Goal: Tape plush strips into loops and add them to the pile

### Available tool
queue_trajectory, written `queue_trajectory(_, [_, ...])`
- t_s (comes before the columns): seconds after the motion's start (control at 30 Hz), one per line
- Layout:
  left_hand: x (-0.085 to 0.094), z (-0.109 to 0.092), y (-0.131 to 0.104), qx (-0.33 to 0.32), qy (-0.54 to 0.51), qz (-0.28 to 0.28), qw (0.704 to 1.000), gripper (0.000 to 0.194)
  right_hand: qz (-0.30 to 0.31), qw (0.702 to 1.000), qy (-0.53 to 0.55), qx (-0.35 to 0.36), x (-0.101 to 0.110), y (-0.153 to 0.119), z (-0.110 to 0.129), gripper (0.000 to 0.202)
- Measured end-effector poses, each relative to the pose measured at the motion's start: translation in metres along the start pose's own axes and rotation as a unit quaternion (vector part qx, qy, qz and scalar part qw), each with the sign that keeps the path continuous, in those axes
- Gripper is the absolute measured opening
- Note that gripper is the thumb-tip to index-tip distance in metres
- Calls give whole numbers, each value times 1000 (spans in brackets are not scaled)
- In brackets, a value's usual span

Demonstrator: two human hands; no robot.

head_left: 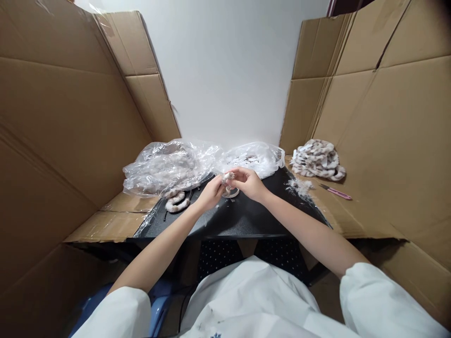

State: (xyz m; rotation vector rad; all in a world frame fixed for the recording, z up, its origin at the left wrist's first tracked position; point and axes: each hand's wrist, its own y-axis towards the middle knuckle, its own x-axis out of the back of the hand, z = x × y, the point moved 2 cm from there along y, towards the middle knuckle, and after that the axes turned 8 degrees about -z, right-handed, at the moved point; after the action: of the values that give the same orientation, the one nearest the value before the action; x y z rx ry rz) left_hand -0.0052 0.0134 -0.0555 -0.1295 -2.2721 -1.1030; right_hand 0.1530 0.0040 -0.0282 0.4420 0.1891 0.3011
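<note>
Over the middle of the black table (246,218), my left hand (212,191) and my right hand (251,184) meet with fingers closed on a small fluffy white-and-brown strip (228,176). Part of it is hidden behind the fingers. Just below the hands, a round whitish item (230,193) rests on the table, partly covered by them. Left of my left hand lies a curled furry strip (176,202) in white and brown, with thin black cord ends beside it.
A clear plastic bag (169,164) with furry pieces stands back left, beside a white bag (252,157) holding small tags. At right are a pile of furry strips (317,159), loose fluff (300,187) and pink-handled snips (336,192). Cardboard walls (398,141) flank both sides.
</note>
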Motion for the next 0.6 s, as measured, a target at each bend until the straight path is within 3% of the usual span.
queue_trajectory(0.17, [-3,6,-4,10,8,12,1000,31,-55,982,-123,131,-3,-7,6,21])
queue_trajectory(0.3, [-4,6,-5,11,4,15,1000,31,-63,959,-200,188,-5,-9,13,18])
queue_trajectory(0.4, [-3,3,-3,12,-14,14,1000,30,-65,952,-232,191,-3,-4,13,21])
queue_trajectory(0.53, [-1,4,1,73,-80,16,994,34,-88,960,-229,138,5,5,9,16])
queue_trajectory(0.6, [0,6,3,94,-101,7,990,38,-62,963,-232,124,6,8,8,21])
